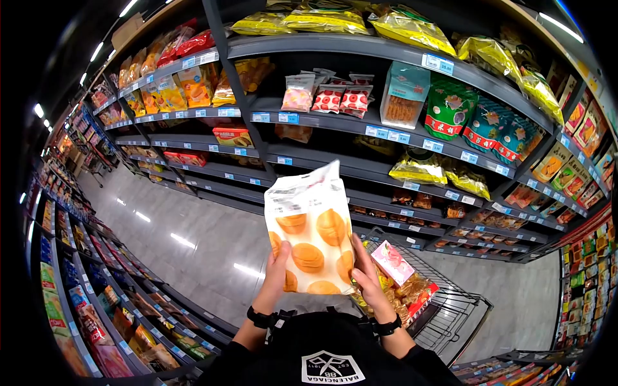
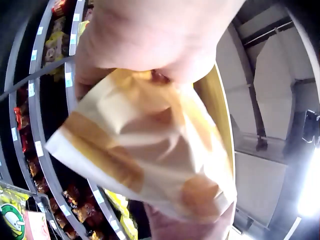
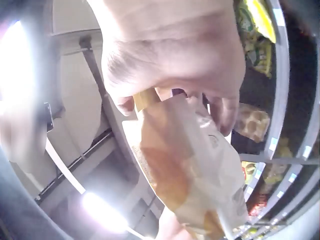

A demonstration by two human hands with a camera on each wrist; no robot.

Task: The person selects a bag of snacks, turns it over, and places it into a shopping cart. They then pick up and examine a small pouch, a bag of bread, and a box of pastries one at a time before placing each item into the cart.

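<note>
A white snack bag (image 1: 310,238) printed with round orange-brown pastries is held upright between both hands in front of the chest. My left hand (image 1: 275,275) grips its lower left edge, thumb on the printed face. On the opposite edge my right hand (image 1: 368,278) holds it the same way. The left wrist view shows the bag (image 2: 150,145) creased below the left palm (image 2: 155,35). In the right wrist view the right hand (image 3: 175,55) curls its fingers round the side of the bag (image 3: 185,160).
A wire shopping cart (image 1: 450,325) stands at the right, holding a pink box (image 1: 393,262) and several packaged snacks. Ahead, a dark shelf (image 1: 335,154) carries bags and packets with price tags. Another low shelf (image 1: 122,309) runs along the left, beyond the grey tiled floor (image 1: 174,225).
</note>
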